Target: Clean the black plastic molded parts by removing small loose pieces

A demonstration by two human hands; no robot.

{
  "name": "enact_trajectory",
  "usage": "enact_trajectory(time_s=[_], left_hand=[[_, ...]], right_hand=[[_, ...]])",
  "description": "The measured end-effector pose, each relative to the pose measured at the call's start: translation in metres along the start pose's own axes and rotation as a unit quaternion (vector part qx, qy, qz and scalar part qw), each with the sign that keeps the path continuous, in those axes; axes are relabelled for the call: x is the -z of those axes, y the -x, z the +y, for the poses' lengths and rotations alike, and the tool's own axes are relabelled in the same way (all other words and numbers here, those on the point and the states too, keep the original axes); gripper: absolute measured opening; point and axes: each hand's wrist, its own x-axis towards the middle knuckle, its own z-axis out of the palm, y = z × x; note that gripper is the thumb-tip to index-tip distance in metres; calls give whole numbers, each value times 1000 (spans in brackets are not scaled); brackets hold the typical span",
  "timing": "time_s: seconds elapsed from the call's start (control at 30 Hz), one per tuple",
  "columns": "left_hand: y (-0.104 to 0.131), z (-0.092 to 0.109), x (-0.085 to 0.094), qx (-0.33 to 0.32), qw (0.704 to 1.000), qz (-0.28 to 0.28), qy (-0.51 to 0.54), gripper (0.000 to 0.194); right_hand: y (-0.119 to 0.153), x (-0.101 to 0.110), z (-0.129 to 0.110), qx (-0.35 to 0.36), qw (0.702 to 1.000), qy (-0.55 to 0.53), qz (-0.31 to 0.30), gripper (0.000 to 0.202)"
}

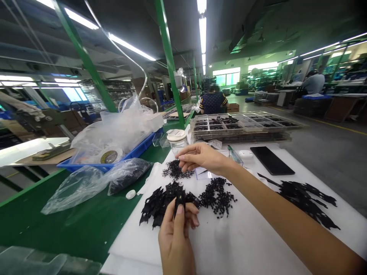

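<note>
My left hand (178, 229) is closed on a flat black plastic part (180, 197), pinched upright between thumb and fingers. Behind it, a heap of similar black plastic parts (155, 206) lies on the white sheet (243, 236). My right hand (200, 156) reaches across above a pile of thin black pieces (174, 169). Its thumb and fingers come together, and whatever may be between the tips is too small to make out. Small black cube-like pieces (218, 195) are scattered right of the left hand. Close under the right hand is a clear shallow box (204, 174).
A lidded cup (176, 140) stands behind the right hand. Compartment trays (243, 126) are stacked at the back. Farther right lie a black phone (272, 160) and more black parts (306, 198). On the left are a blue bin (137, 149) and a plastic bag (129, 175). Other people sit farther off.
</note>
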Motion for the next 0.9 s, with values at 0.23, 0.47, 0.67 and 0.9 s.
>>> enact_trajectory(time_s=[0.23,0.47,0.67,0.9], left_hand=[[6,-2,-5,17,1000,-3,16,23],[3,1,-5,47,989,-103,97,32],[-2,5,-6,98,974,-132,157,30],[-4,6,-9,94,982,-83,139,27]], right_hand=[[17,-17,-5,14,996,90,-5,10],[61,-7,17,110,968,215,69,11],[74,10,41,117,961,155,195,9],[73,10,43,65,977,67,190,11]])
